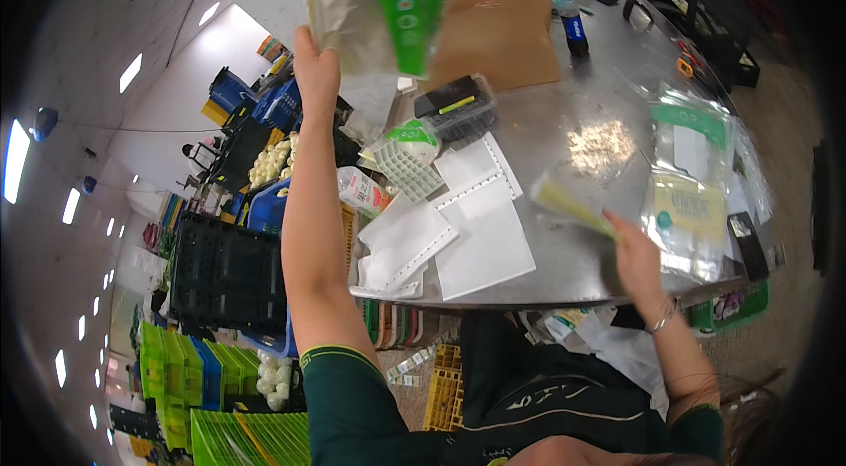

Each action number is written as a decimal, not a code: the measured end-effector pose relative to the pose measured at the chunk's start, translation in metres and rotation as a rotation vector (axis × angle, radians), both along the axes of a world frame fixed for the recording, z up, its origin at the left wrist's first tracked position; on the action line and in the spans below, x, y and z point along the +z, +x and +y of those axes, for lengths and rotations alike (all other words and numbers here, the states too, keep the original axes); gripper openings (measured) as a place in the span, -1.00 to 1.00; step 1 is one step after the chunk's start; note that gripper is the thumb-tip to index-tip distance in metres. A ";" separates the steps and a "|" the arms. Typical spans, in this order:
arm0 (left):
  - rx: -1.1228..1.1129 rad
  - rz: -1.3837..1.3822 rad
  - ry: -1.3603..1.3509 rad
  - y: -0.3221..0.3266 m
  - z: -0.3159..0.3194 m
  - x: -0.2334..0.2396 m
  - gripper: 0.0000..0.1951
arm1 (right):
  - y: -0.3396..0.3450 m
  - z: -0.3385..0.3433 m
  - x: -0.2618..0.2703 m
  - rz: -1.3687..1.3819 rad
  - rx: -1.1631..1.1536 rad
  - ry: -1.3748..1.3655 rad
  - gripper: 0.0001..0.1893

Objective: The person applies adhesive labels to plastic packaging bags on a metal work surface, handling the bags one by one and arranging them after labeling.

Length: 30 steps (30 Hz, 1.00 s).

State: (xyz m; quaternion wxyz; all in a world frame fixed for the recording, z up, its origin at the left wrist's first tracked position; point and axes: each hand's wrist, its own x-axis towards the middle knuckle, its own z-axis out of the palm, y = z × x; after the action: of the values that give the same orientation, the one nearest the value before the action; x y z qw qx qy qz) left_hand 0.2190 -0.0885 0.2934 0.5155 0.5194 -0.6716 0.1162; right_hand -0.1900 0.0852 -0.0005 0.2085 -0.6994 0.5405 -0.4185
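My left hand (317, 73) is raised at the far left of the table and grips a stack of clear plastic bags (353, 3) with a green printed panel. Low over the near right of the metal table (529, 116), my right hand (636, 258) pinches a clear and yellow plastic packet (572, 205), blurred at its far end. To the right of that hand lie yellow-printed clear bags (689, 215), with green-printed clear bags (691, 116) beyond them. Loose white sheets with perforated edges (486, 248) are spread between my arms.
A flattened cardboard piece (502, 30), a dark drink bottle (574, 33) and orange-handled scissors (685, 67) are on the far side. A clear plastic box (466, 119) bears a black phone (446, 96). An egg-tray-like sheet (408, 169) lies nearby. Crates (225, 271) stand at left.
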 end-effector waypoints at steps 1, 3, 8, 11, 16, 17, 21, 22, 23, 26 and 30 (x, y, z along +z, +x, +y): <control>-0.108 -0.024 0.078 -0.021 0.012 -0.002 -0.74 | -0.011 -0.011 0.019 -0.013 -0.050 0.013 -0.56; -0.426 0.047 0.342 -0.075 0.043 -0.016 -0.62 | -0.047 -0.043 0.046 0.045 -0.139 -0.074 -0.52; -0.728 0.105 1.128 -0.126 0.104 -0.091 -0.52 | -0.075 -0.116 0.099 0.204 -0.365 -0.526 -0.54; -0.816 -0.009 1.414 -0.162 0.093 -0.143 -0.53 | -0.069 -0.156 0.091 0.362 -0.346 -0.469 -0.55; -0.899 -0.294 1.549 -0.201 0.013 -0.281 -0.48 | -0.045 -0.202 -0.008 0.571 -0.189 0.182 -0.58; -0.848 -0.387 1.483 -0.196 0.003 -0.316 -0.49 | -0.044 -0.198 -0.020 0.516 -0.157 0.139 -0.58; -0.780 -0.430 1.509 -0.213 -0.005 -0.336 -0.51 | -0.040 -0.149 -0.057 0.225 -0.006 0.017 -0.54; -0.720 -0.403 1.444 -0.207 0.004 -0.342 -0.52 | -0.035 -0.127 -0.049 0.095 0.050 0.018 -0.55; -0.653 -0.380 1.369 -0.201 0.012 -0.343 -0.53 | -0.029 -0.106 -0.039 -0.038 0.106 0.009 -0.55; -0.439 -0.573 0.788 -0.199 0.045 -0.320 -0.58 | -0.026 -0.043 -0.039 0.217 0.205 -0.123 -0.60; -0.454 -0.098 0.606 -0.188 0.167 -0.302 -0.86 | -0.039 -0.006 -0.065 0.365 0.334 -0.055 -0.67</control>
State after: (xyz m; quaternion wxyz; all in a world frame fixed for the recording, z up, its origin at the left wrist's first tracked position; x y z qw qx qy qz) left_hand 0.0309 0.0788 -0.0090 0.3181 0.4801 -0.7974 -0.1801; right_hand -0.2287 0.0791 -0.0656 0.1546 -0.8483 0.4347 -0.2597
